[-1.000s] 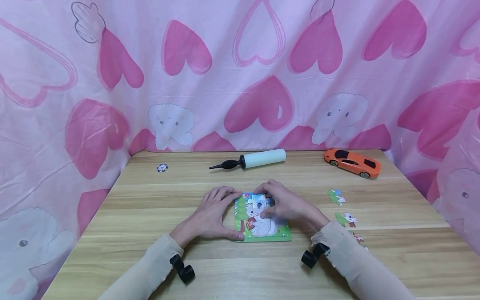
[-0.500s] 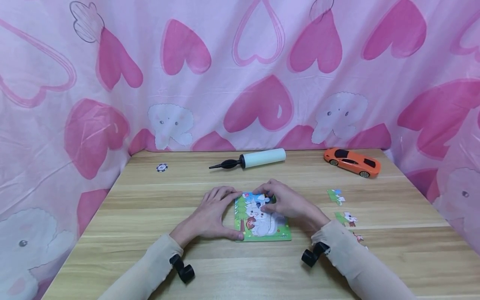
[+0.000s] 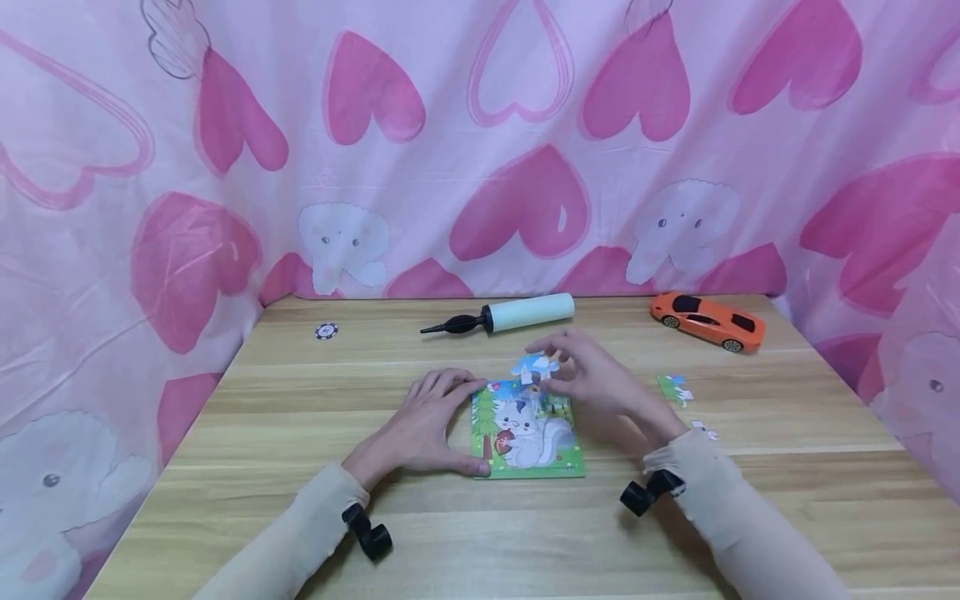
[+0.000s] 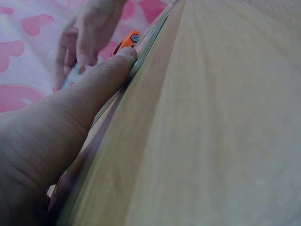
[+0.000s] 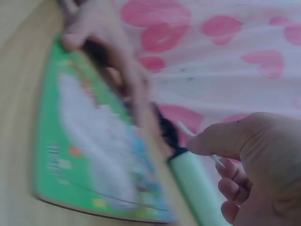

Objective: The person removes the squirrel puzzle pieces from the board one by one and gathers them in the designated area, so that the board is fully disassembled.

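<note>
1. Pink curtain (image 3: 442, 50) beyond the puzzle board (image 3: 536, 472); wooden table (image 3: 487, 537) beneath;
2. Left hand (image 3: 417, 432), fingers spread, touches the board's left edge;
3. Right hand (image 3: 600, 379) pinches a puzzle piece (image 3: 531, 365) at the board's far edge; likely light, stiffish; grip by rim.

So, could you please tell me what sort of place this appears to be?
It looks like a makeshift tabletop recording corner, though I can't be sure: a wooden table, pink heart-print fabric hung behind and beside it, and black wrist-worn cameras.
</note>
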Motion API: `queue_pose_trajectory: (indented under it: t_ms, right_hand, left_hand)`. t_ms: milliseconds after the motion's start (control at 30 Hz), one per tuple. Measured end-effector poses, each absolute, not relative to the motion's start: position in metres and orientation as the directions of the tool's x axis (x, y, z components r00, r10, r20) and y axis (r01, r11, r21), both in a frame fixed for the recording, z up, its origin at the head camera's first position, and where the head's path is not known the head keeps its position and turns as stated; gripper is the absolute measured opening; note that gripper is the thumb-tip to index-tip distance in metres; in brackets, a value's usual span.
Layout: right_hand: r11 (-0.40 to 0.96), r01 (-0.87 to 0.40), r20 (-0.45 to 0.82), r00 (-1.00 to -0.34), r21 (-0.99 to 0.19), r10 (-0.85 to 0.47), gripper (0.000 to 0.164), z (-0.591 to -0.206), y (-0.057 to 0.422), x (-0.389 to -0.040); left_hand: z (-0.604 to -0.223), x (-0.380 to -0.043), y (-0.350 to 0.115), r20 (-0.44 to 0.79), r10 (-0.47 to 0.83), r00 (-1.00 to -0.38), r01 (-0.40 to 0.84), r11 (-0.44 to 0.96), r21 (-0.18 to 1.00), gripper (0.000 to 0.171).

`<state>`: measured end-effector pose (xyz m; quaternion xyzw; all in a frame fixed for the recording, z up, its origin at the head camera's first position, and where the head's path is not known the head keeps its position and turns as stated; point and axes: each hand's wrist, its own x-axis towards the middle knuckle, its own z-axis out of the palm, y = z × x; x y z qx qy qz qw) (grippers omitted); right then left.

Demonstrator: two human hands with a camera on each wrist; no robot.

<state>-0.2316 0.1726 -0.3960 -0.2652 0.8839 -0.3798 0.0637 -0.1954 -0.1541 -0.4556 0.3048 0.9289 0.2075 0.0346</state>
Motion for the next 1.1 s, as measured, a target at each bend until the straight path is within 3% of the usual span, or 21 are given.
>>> queue_pose_trajectory:
  t_ms: [433,700,1100]
  right_hand:
    - [0.646,-0.393,0.179,-0.91,-0.654,-0.373,0.047,-0.347,0.264,-0.229]
    - [0.677,-0.377,0.165,-0.919,-0.632,-0.358,0.048,-0.359,0.296,-0.227]
    - [0.698,-0.314,0.024,-0.92,-0.644,-0.391,0.042,-0.38,0.303,-0.232]
  left_hand:
    - [-0.458,-0.195,-0.153,0.059,0.58,-0.812,0.549,0.726,0.414,0.128]
    - [-0.455,-0.195,-0.156,0.067,0.579,-0.813,0.549,0.721,0.422,0.127]
    - [-0.455,-0.196,-0.155,0.066,0.58,-0.812,0.549,0.721,0.422,0.126]
